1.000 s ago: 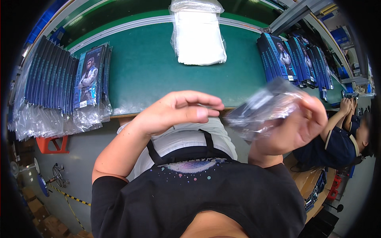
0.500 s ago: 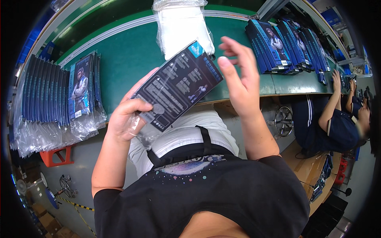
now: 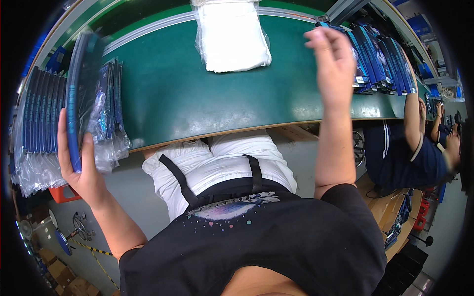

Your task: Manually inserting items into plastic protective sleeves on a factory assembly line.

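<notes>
Now the slim dark-blue box (image 3: pixel 74 98) is upright at 10 o'clock, grasped by the fingers of the left hand (image 3: pixel 85 176).
Half a second ago it was held slanted nearer the middle, printed face showing; the right hand (image 3: pixel 336 66) has since gone to 2 o'clock, fingers loosely bent around nothing visible, and whether they touch the stacked boxes (image 3: pixel 371 59) there cannot be told. The held box is flat-sided; between 9 and 10 o'clock, bagged boxes (image 3: pixel 42 116) trail crinkled, glossy plastic (image 3: pixel 44 170). A film-wrapped white stack (image 3: pixel 234 39) lies at 12 o'clock. Smooth green surface (image 3: pixel 217 101) stretches broadly between both box groups to a curving near edge.
</notes>
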